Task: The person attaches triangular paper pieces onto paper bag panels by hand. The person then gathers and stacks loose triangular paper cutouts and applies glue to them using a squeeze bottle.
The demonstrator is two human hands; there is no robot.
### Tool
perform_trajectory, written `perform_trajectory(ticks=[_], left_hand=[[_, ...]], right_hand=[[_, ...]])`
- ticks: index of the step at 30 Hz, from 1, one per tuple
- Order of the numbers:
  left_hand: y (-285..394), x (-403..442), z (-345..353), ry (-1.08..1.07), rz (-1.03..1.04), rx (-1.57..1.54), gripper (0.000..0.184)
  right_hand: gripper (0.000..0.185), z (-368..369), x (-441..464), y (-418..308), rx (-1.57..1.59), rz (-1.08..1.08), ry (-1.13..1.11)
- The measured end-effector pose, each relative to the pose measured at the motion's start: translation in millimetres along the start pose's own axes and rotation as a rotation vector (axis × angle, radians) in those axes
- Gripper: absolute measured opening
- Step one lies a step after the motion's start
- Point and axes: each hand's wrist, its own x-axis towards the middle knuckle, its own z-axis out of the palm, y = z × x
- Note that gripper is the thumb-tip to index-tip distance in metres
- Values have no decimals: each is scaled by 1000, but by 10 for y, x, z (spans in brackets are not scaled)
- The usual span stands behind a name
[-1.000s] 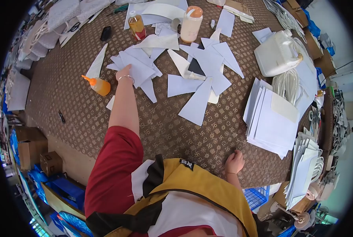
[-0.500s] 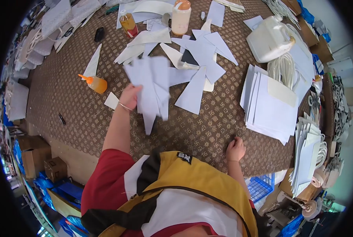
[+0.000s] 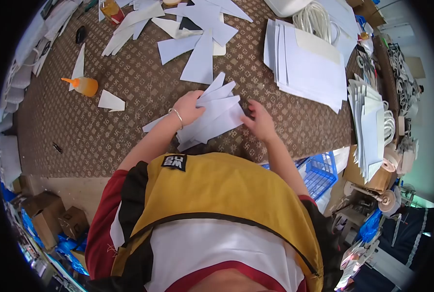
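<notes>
On the patterned brown desk (image 3: 144,92), beside one blue basket (image 3: 319,176) below its near edge, the fan of white cut pieces (image 3: 217,118), held farther out half a second earlier, is now close to the person. The left grip (image 3: 189,108) grasps it; the right grip (image 3: 261,122), fingers parted, has come to its edge, contact unclear. At left sit one bottle of amber liquid (image 3: 112,11) and one orange-nozzled squeeze bottle (image 3: 86,87) with orange contents.
</notes>
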Motion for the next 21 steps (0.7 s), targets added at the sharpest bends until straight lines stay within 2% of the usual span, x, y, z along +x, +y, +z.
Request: perform_trajectory(ticks=[1,3,4,7,8,11,12,14,15,16,18,19,21], left_hand=[[-24,-40,72,165,139,104,38],[-62,-128,158,506,424,309,36],[-38,-195,145,508,422,318,36],[51,-391,87,187,38,88,37],[79,-444,44,191,41,91,37],[76,-581,-113,387,-78,20,33],[-30,-607,-153,390,-81,12,33],[-228,-633,-251,592,-43,-922,29],[-247,-662,-261,605,-46,-925,29],[-202,-711,-323,646,-83,-1063,29],[-130,-787,-452,724,-147,-1332,29],[-123,-785,-429,736,-141,-1328,29],[-111,-717,-207,717,-252,-1340,29]], right_hand=[[52,122,-21,-116,12,9,3],[60,300,-3,-292,-230,-184,167],[60,304,18,-348,-222,-189,169],[56,280,91,-496,21,249,-280],[56,289,79,-455,22,245,-277],[48,271,21,-146,444,221,-524],[48,262,-33,-93,437,223,-529],[41,249,-186,-36,744,283,-203],[38,246,-252,-39,894,309,-37],[38,243,-314,-62,894,303,-51],[35,230,-406,-144,1089,492,28],[33,227,-417,-193,1186,589,71],[33,240,-403,-331,1292,578,81]])
